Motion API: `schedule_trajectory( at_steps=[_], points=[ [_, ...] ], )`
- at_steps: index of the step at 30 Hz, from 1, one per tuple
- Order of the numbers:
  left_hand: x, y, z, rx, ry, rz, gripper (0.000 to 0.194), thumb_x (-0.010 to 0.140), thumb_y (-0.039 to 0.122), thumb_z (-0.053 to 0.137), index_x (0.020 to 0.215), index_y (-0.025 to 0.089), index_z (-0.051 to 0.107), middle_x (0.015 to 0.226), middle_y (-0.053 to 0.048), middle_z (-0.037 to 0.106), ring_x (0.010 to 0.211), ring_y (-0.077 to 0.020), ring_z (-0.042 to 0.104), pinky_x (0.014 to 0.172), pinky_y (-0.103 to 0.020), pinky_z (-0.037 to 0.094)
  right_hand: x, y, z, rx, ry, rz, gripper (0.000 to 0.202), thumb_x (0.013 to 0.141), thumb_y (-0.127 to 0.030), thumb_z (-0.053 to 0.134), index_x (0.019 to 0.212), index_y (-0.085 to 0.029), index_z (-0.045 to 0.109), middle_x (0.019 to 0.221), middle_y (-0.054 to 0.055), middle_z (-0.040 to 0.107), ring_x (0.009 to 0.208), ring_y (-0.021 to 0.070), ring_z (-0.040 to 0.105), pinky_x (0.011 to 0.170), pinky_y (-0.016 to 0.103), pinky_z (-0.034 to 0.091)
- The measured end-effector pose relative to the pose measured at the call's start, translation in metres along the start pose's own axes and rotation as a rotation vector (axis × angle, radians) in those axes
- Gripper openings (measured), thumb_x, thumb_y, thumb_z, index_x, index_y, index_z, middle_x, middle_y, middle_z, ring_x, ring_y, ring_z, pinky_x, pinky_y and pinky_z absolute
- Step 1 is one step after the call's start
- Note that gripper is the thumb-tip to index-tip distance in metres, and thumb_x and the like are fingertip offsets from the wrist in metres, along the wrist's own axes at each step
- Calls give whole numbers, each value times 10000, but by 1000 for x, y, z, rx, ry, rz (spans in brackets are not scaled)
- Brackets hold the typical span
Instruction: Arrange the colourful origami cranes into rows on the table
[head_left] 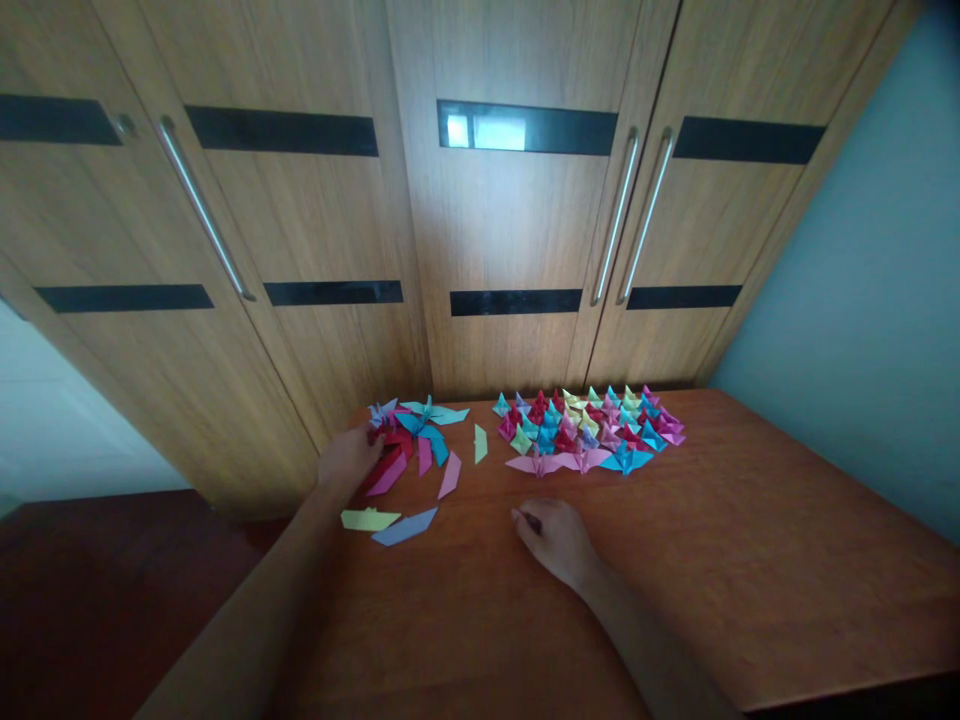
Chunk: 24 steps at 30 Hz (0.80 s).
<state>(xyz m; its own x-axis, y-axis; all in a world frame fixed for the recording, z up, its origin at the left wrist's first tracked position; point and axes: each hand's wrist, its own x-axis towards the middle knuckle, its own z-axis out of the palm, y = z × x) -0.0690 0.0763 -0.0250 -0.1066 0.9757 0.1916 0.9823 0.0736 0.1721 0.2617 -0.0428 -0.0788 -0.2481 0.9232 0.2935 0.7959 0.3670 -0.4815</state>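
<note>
My left hand (351,460) reaches to the left side of a loose pile of folded paper pieces, its fingertips at a red piece (397,438). Whether it grips that piece is hidden. Blue folded strips (429,430), a magenta strip (388,474) and pink ones lie in and around the pile. Nearer to me are a yellow-green strip (369,520) and a pale blue strip (405,527). My right hand (553,535) rests on the table with its fingers curled, and what they may hold is hidden. Beyond it sit rows of colourful folded paper cranes (566,425), two pink ones with spread wings in front.
The reddish-brown wooden table (750,560) stands against a wooden wardrobe (510,220) with long metal handles (619,215). A pale green strip (480,443) and a pink strip (449,475) lie between the pile and the cranes. On the right rises a bluish wall (862,330).
</note>
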Motion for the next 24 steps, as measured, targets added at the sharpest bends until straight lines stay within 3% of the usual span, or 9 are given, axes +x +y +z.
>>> schedule_trajectory(
  at_steps=[6,11,14,18,21,24],
  points=[
    [-9,-3,-7,85,37,-63,425,878,432,349,875,149,665,795,-136,681,655,-231,620,532,-269,364,-1,2,0,35,14,4,321,884,-316,412,602,-190,502,605,-4,557,564,109,479,550,231,253],
    [-31,3,-31,119,194,-48,401,882,449,357,905,177,651,822,-89,678,649,-207,607,507,-257,341,-1,2,0,114,31,2,323,873,-324,434,588,-188,501,594,-5,546,558,109,475,555,226,272],
    [-56,29,-43,88,336,92,326,889,403,391,895,188,636,848,-64,670,709,-189,608,573,-253,377,0,2,-1,247,50,26,349,879,-360,437,587,-185,516,569,-9,534,541,109,472,552,225,290],
    [-101,83,-40,24,409,418,242,885,331,442,796,194,620,778,-40,649,730,-175,593,611,-255,387,-2,3,-6,635,35,100,367,886,-448,416,714,-177,594,597,0,564,535,111,492,529,219,334],
    [-130,122,-29,-9,383,621,220,884,278,452,752,198,608,726,-30,622,697,-170,571,630,-272,395,-4,5,-9,922,-10,158,399,881,-499,392,817,-167,605,651,13,585,517,106,482,465,210,315],
    [-145,147,-16,-71,328,728,182,874,238,467,758,201,602,713,-21,610,668,-164,555,615,-280,399,-5,7,-9,1028,-6,184,383,862,-505,435,765,-168,589,600,-9,534,498,97,449,442,204,299]
  ],
)
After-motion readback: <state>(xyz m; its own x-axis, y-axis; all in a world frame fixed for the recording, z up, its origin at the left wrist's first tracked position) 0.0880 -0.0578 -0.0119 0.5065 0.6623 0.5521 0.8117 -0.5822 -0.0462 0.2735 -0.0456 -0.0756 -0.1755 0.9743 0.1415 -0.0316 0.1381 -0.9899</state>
